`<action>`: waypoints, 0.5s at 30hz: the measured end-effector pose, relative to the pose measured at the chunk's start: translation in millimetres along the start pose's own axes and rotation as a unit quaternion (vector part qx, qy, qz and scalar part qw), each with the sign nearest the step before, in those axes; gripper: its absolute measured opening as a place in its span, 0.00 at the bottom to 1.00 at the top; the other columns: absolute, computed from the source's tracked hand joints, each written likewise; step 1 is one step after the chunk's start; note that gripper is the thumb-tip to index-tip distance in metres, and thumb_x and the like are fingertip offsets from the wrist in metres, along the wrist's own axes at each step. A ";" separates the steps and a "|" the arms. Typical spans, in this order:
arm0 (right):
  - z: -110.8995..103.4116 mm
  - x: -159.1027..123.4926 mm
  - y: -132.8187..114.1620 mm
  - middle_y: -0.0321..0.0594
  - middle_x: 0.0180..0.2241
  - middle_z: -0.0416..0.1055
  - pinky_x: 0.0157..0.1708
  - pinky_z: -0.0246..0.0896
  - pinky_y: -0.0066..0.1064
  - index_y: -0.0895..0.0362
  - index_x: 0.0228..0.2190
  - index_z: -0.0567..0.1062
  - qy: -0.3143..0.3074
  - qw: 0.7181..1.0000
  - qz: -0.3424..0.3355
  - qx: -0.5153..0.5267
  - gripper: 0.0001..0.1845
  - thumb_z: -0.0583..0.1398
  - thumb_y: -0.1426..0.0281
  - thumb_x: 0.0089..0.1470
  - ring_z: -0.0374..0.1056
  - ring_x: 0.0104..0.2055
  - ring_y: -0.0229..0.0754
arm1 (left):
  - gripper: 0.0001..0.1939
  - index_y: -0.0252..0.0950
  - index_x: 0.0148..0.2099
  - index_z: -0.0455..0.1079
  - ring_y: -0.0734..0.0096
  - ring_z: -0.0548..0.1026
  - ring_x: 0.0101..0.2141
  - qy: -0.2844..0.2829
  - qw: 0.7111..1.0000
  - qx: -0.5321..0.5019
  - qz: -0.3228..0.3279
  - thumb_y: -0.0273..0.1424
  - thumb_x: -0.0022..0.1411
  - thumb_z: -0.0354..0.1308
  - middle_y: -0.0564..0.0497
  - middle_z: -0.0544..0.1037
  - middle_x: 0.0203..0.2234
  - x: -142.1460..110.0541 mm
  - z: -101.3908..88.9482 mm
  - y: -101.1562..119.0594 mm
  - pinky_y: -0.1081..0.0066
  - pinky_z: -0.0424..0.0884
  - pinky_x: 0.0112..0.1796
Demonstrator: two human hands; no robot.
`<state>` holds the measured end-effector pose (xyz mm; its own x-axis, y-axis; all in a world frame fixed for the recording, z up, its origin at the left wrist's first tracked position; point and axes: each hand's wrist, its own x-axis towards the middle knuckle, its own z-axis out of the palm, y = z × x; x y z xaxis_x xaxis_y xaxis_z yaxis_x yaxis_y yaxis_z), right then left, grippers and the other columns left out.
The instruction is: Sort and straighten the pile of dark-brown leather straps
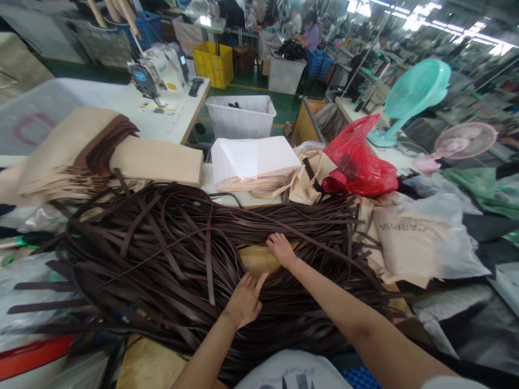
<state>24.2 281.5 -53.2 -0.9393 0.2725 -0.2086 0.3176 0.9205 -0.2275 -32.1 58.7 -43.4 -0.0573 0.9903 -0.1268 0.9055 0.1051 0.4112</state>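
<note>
A large tangled heap of dark brown straps (162, 243) spreads across the work table. My left hand (244, 303) lies on the near part of it, back upward, with thumb and fingers apart and no strap gripped. Farther away, my right hand (281, 249) rests its slightly bent, parted fingers on the near edge of the long bundle of straps at the back. Between the two hands a gap in the heap bares the tan tabletop (259, 259). The fingertips of both hands are partly lost among the straps.
Beige fabric stacks (158, 159) and a white sheet (267, 156) line the back edge. To the right are a red plastic bag (360, 162) and a beige bag in clear plastic (417, 237). A sewing machine (162, 70), a white bin (241, 116) and fans stand beyond.
</note>
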 end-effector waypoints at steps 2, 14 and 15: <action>5.4 -13.0 -7.0 0.50 0.42 0.69 0.48 0.56 0.40 0.60 0.44 0.70 -0.019 1.000 -0.016 0.010 0.12 0.50 0.73 0.63 0.63 0.46 0.48 | 0.45 0.29 0.67 0.39 0.59 0.64 0.50 0.008 1.000 -0.003 -0.012 0.25 0.49 0.52 0.41 0.69 0.49 -0.3 0.0 1.4 0.58 0.48 0.60; 13.3 -56.8 -13.8 0.49 0.41 0.72 0.44 0.61 0.33 0.60 0.37 0.77 -0.113 0.994 -0.003 -0.005 0.20 0.48 0.64 0.64 0.68 0.44 0.46 | 0.18 0.31 0.41 0.75 0.58 0.65 0.52 0.002 0.997 0.069 -0.035 0.31 0.64 0.44 0.41 0.75 0.42 23.1 -15.7 -7.3 0.58 0.51 0.58; 12.9 -55.2 -6.6 0.52 0.42 0.71 0.45 0.61 0.35 0.61 0.37 0.77 -0.108 0.994 0.022 -0.017 0.21 0.48 0.64 0.64 0.68 0.45 0.48 | 0.19 0.32 0.39 0.76 0.58 0.67 0.50 -0.005 0.996 0.078 -0.034 0.34 0.65 0.44 0.42 0.77 0.38 26.5 -20.3 -13.8 0.57 0.49 0.59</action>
<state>75.6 256.8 -52.5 -0.8735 0.2502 -0.4175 0.3499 0.9190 -0.1814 -54.7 85.3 -34.1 -0.1164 0.9804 -0.1587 0.9544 0.1546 0.2554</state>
